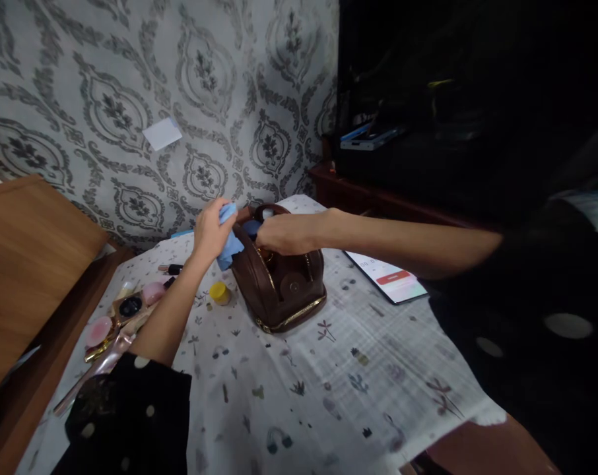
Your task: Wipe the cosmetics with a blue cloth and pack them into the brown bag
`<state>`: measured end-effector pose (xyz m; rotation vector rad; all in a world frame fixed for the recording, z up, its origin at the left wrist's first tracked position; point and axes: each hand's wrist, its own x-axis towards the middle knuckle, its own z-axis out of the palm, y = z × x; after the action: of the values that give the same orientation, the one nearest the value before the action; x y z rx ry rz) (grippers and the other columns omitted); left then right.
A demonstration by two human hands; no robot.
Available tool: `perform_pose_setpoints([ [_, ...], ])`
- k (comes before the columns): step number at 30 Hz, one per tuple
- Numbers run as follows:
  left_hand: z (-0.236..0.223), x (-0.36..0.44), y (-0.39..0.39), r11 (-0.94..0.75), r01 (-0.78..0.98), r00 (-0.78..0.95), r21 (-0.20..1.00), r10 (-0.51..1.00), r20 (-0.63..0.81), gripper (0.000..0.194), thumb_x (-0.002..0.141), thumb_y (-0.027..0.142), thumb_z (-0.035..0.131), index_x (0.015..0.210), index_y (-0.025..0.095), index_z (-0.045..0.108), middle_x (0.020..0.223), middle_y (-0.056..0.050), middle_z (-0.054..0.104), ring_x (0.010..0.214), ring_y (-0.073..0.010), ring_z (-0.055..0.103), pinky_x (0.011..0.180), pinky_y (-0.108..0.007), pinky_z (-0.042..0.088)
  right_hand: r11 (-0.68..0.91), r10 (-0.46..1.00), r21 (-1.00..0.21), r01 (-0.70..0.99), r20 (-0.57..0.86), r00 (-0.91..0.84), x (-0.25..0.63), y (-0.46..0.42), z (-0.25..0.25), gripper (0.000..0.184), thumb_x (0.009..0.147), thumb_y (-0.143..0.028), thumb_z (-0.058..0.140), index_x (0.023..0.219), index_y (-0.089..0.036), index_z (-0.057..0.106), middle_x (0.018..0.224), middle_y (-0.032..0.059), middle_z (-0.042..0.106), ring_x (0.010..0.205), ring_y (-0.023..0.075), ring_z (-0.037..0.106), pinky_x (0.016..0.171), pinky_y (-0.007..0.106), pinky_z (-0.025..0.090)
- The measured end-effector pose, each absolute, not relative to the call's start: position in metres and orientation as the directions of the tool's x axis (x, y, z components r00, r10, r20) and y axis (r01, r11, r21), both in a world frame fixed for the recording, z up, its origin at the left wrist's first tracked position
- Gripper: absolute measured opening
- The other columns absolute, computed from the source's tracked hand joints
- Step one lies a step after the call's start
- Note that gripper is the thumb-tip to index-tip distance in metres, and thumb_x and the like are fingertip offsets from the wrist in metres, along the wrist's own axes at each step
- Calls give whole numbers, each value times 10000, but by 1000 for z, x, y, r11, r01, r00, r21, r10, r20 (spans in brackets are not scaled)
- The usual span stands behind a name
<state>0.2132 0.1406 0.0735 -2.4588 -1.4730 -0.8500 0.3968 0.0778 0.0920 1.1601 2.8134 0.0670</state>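
Observation:
A brown zippered bag [299, 303] stands unzipped on the cloth-covered table, its top gaping. At its left rim, my left hand [212, 231] is closed round a crumpled light-blue cloth [230, 249], which hangs against the side of the bag. My right hand [285, 233] reaches over from the right into the opening. Its fingers are curled down and partly hidden, so whatever they grip cannot be made out. A dark-blue item [252, 227] shows inside near the right fingertips. Close to the bag's left side sits a small yellow-lidded jar [220, 293].
Cosmetics, among them a pink round container [99, 331] and a black-topped compact [131, 306], lie left beside my forearm. A phone [395, 280] rests right of the bag. A wooden cabinet [36, 257] borders the left; a dark screen [428, 119] stands behind on the right.

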Motion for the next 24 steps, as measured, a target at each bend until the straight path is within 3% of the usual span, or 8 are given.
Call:
perform_pose_setpoints([
  [4, 52, 180, 111, -529, 800, 309, 283, 768, 561, 248, 921, 344, 459, 1073, 216, 609, 1099, -46, 685, 1070, -215, 611, 968, -328, 458, 622, 753, 53, 781, 236, -615, 414, 61, 89, 227, 955, -151, 481, 845, -147, 679, 943, 81, 683, 884, 193, 620, 754, 293, 418],
  [7, 22, 152, 91, -542, 754, 269, 371, 770, 578, 239, 898, 356, 492, 1020, 198, 625, 1060, -62, 688, 1044, -231, 621, 946, -344, 470, 611, 724, -70, 789, 452, -521, 424, 37, 81, 224, 969, -215, 508, 806, -150, 648, 905, 65, 661, 853, 178, 608, 729, 281, 422],
  [10, -11, 126, 77, -502, 747, 225, 436, 808, 545, 241, 887, 362, 503, 994, 194, 638, 1022, -64, 692, 983, -238, 632, 910, -360, 479, 709, 649, -205, 675, 566, -509, 421, 4, 66, 282, 980, -259, 523, 735, -151, 612, 864, 58, 651, 804, 153, 596, 715, 264, 441],
  [13, -39, 108, 67, -450, 740, 171, 499, 844, 509, 230, 879, 340, 503, 999, 196, 637, 1015, -59, 686, 972, -237, 631, 903, -367, 480, 805, 583, -303, 511, 566, -583, 399, -27, 41, 350, 1004, -272, 480, 705, -142, 608, 844, 78, 653, 811, 154, 594, 716, 263, 469],
  [17, -62, 101, 53, -427, 744, 144, 514, 853, 502, 212, 878, 305, 498, 1018, 205, 621, 1020, -58, 668, 970, -235, 621, 899, -369, 480, 846, 529, -366, 388, 484, -697, 357, -49, -2, 247, 978, -252, 522, 818, -123, 659, 923, 95, 681, 880, 180, 601, 739, 277, 499],
  [20, -71, 102, 42, -415, 762, 132, 497, 851, 508, 237, 896, 301, 491, 1080, 195, 595, 1081, -86, 649, 1026, -250, 606, 937, -394, 471, 799, 579, -452, 396, 399, -712, 327, -48, -31, 211, 956, -190, 536, 816, -121, 679, 967, 101, 686, 932, 188, 610, 803, 288, 506],
  [24, -83, 103, 31, -419, 799, 175, 432, 849, 499, 333, 913, 280, 488, 1231, 185, 522, 1197, -120, 615, 1128, -264, 573, 996, -423, 453, 619, 726, -700, 357, 335, -601, 294, -32, -53, 152, 897, -140, 584, 794, -138, 695, 928, 72, 703, 852, 159, 634, 774, 262, 484],
])
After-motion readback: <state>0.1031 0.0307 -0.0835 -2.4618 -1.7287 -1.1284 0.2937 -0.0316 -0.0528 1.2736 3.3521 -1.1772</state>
